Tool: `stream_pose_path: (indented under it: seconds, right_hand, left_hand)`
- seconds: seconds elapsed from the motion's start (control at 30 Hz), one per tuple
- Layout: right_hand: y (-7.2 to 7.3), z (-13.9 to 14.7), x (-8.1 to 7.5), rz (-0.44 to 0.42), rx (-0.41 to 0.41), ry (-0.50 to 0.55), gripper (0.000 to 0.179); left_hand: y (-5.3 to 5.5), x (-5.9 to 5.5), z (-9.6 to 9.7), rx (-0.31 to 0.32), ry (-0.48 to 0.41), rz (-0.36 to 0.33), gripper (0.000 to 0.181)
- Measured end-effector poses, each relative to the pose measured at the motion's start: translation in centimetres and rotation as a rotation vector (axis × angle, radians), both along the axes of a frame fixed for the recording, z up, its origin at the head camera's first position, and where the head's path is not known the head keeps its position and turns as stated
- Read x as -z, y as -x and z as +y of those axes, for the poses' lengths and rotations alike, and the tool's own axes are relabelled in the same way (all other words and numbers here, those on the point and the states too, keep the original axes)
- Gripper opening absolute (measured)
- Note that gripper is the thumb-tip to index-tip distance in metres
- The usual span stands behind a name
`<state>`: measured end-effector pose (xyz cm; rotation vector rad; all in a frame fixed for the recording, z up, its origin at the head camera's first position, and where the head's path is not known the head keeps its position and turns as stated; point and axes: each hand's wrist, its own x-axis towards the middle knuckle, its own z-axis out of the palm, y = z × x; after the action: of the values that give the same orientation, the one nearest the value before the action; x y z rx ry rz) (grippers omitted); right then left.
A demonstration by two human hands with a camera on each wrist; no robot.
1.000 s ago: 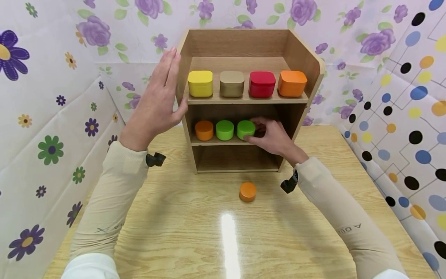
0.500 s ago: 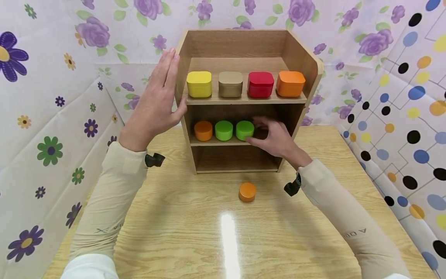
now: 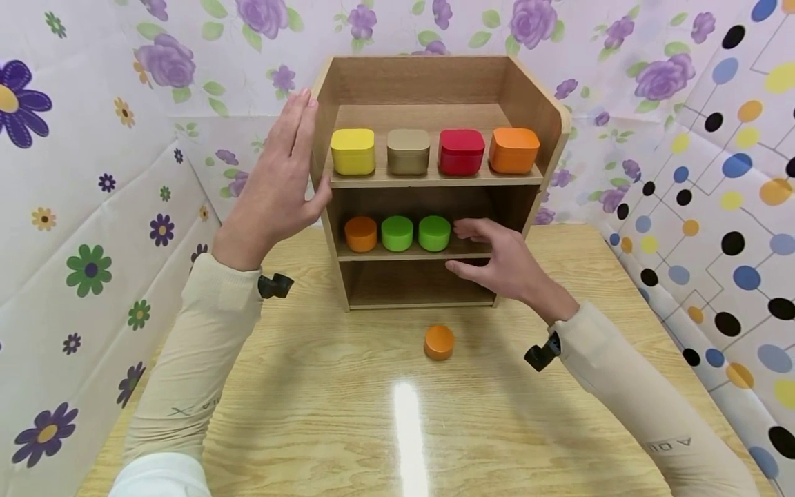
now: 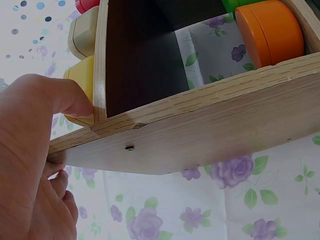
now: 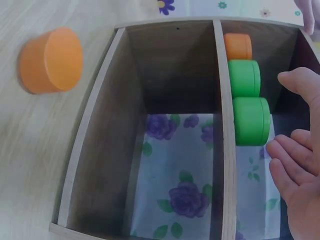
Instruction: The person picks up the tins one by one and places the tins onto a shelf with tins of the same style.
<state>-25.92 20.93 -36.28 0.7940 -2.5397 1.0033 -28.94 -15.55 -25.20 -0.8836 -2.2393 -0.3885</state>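
My left hand point(image 3: 276, 172) lies against the left side panel of a small wooden shelf point(image 3: 410, 181). Its fingers point up straight, and in the left wrist view the thumb point(image 4: 70, 95) bends over the panel's front edge near a yellow box point(image 4: 82, 82). My right hand point(image 3: 503, 259) hangs in front of the middle tier, fingers apart, holding nothing. Nearest to it stands a green round container point(image 3: 434, 234), with a gap between them. Another green round container point(image 3: 397, 234) and an orange one point(image 3: 361, 235) stand left of it in a row.
On the top tier stand a yellow, a gold box point(image 3: 408, 152), a red box point(image 3: 461, 152) and an orange box point(image 3: 514, 150). Another orange round container point(image 3: 439, 343) sits on the wooden table point(image 3: 323, 400) before the shelf. Patterned cloth walls point(image 3: 677, 207) enclose the table.
My right hand has let go of the rightmost green round container and drawn back to the right and towards me. The left hand stays against the shelf's side.
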Motion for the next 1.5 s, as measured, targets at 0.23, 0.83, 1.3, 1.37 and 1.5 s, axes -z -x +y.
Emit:
stream_pose_path:
  seconds: [0.23, 0.83, 1.3, 1.37, 1.5]
  right_hand:
    - [-1.4, 0.2, 0.8, -0.009, -0.005, -0.012, 0.063]
    - [-3.2, 0.8, 6.6, -0.085, -0.046, 0.010, 0.059]
    - [-4.5, 0.8, 12.0, -0.187, -0.073, -0.022, 0.059]
    - [-4.7, 0.8, 12.6, -0.199, -0.071, -0.029, 0.059]
    - [-5.0, 0.7, 13.8, -0.252, -0.077, -0.015, 0.064]
  left_hand:
    - [0.0, 0.1, -0.1, -0.004, 0.006, -0.001, 0.084]
    - [0.0, 0.1, -0.1, -0.004, 0.002, -0.002, 0.084]
    - [0.0, 0.0, 0.0, -0.004, 0.005, -0.006, 0.085]
    - [0.1, 0.0, 0.0, -0.004, 0.004, -0.005, 0.084]
    - [0.1, 0.0, 0.0, -0.007, 0.004, -0.005, 0.084]
